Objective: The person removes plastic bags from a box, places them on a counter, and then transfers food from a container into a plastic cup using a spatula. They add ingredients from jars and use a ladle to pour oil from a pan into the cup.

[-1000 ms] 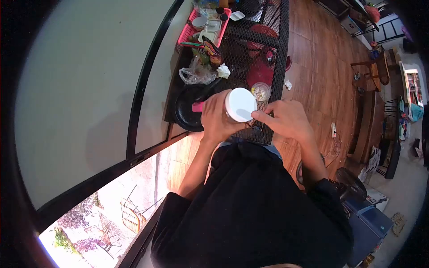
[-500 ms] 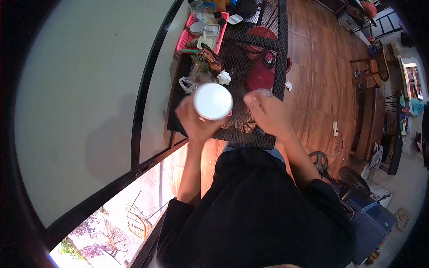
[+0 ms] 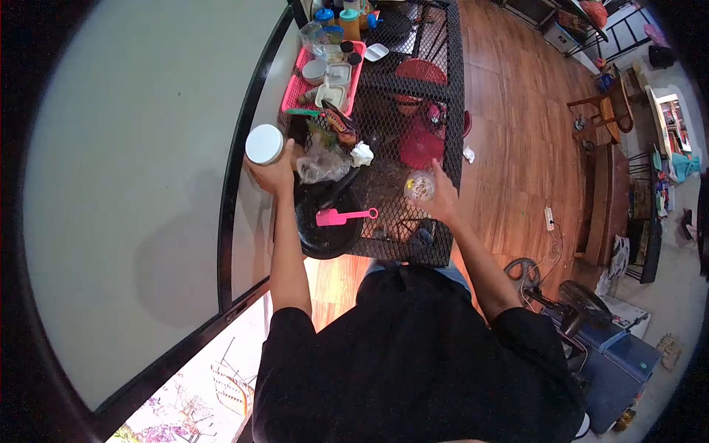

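Observation:
My left hand [image 3: 276, 171] is wrapped round a jar with a white lid [image 3: 264, 144], held up at the table's left side near the wall panel. My right hand [image 3: 442, 198] holds a clear cup [image 3: 419, 186] with small pale and yellow bits in it, over the right part of the mesh table. Between the hands, a black pan [image 3: 317, 240] sits at the table's near left corner, with a pink spatula [image 3: 334, 217] lying across it. A crumpled white tissue [image 3: 362, 153] and a clear plastic bag [image 3: 325, 164] lie just beyond the pan.
The black mesh table [image 3: 455, 88] bears a pink basket [image 3: 295, 87] of containers, with bottles [image 3: 348, 23] behind it. Red stools [image 3: 421, 74] show through the mesh. A wooden chair [image 3: 607, 111] and a blue box [image 3: 617, 373] are to the right.
My left hand has moved left with the white-lidded jar, uncovering the pan and pink spatula. My right hand is slightly lower, and the cup in it now shows clearly.

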Tool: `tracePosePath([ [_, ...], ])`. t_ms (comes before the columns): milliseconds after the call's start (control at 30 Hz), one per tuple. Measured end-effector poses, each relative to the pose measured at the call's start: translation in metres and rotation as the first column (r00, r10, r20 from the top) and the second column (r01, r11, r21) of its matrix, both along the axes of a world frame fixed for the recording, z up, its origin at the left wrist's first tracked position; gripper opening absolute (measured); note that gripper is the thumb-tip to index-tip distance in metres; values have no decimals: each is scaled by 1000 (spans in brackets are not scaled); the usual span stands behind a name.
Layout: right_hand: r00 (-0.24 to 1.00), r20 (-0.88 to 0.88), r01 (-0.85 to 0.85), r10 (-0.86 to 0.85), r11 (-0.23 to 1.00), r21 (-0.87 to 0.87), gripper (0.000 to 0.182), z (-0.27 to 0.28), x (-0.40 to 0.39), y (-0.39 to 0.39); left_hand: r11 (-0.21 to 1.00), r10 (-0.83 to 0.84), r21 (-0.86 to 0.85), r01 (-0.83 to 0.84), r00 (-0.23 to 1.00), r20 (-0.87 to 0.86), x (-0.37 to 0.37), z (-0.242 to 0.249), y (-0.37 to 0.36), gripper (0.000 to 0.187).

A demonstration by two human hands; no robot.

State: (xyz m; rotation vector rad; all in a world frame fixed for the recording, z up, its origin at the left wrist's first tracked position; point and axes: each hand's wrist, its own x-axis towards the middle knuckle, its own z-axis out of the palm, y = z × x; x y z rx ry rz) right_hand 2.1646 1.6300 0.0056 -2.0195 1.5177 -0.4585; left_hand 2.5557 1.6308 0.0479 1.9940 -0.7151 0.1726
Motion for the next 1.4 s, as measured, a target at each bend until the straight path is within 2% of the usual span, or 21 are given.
tracePosePath([
  [167, 998, 9, -58, 59, 995, -82, 120, 16, 5, 5, 992, 16, 124, -4, 995, -93, 4, -33, -3, 101],
  [267, 999, -27, -44, 41, 993, -109, 114, 1, -1, 6, 998, -55, -18, 54, 993, -104, 11, -47, -5, 100],
  [300, 999, -37, -32, 31, 999, -27, 109, 9, -1, 7, 995, -95, -27, 92, 978, -187, 10, -37, -4, 100],
  [467, 994, -98, -55, 46, 994, -96, 110, 13, -9, 12, 987, -145, -86, 134, 980, -140, 20, -52, -3, 95],
  [533, 996, -67, -70, 61, 987, -142, 111, 16, -15, 13, 986, -165, -7, 168, 961, -220, 17, -48, 0, 87],
  [600, 999, -23, -47, 44, 983, -176, 110, 19, -21, 14, 976, -219, -51, 213, 945, -242, 15, -46, 3, 87],
  [667, 995, 97, 0, 10, 995, -98, 107, 19, -31, 13, 945, -327, -131, 301, 900, -289, 17, -54, 0, 88],
  [733, 992, 123, 4, 5, 997, -76, 107, 26, -45, 14, 936, -351, -129, 327, 898, -265, 19, -57, 1, 90],
  [800, 979, 202, 22, 2, 993, -115, 108, 31, -62, 12, 940, -331, -82, 330, 834, -441, 9, -41, 5, 99],
  [833, 979, 205, 21, -3, 996, -89, 109, 36, -73, 11, 942, -310, -35, 332, 831, -461, 9, -35, 9, 116],
  [867, 978, 208, 23, -4, 995, -93, 109, 39, -84, 9, 961, -195, 80, 264, 856, -479, 2, -30, 15, 130],
  [933, 975, 223, 53, -2, 973, -225, 111, 46, -107, 2, 956, -172, 111, 270, 829, -532, -21, 0, 29, 130],
  [1067, 938, 347, 29, 14, 993, -116, 113, 55, -172, -13, 979, -1, 185, 88, 906, -422, -65, -11, 57, 133],
  [1133, 913, 406, -3, 44, 995, -102, 112, 62, -209, -25, 994, 33, 106, -16, 987, -158, -137, 13, 54, 129],
  [1167, 922, 383, -21, 59, 995, -102, 112, 68, -228, -28, 997, -28, 62, 34, 996, -83, -167, 2, 54, 125],
  [1200, 931, 360, -35, 69, 994, -100, 111, 77, -245, -31, 987, -159, -19, 159, 964, -211, -227, 27, 45, 121],
  [1233, 948, 301, -46, 101, 982, -185, 111, 95, -261, -37, 945, -325, -43, 325, 912, -249, -275, 41, 38, 112],
  [1267, 950, 295, -40, 98, 980, -197, 111, 109, -276, -42, 869, -470, 41, 493, 849, -239, -324, 53, 30, 101],
  [1300, 959, 269, -44, 92, 982, -181, 109, 123, -291, -47, 671, -651, 174, 721, 685, -326, -367, 74, 19, 92],
  [1333, 966, 244, -44, 84, 986, -163, 108, 134, -305, -50, 494, -798, 195, 847, 531, -284, -414, 72, 8, 89],
  [1400, 974, 210, -38, 84, 976, -213, 110, 151, -327, -58, 308, -912, 30, 951, 304, -276, -496, 60, -12, 87],
])
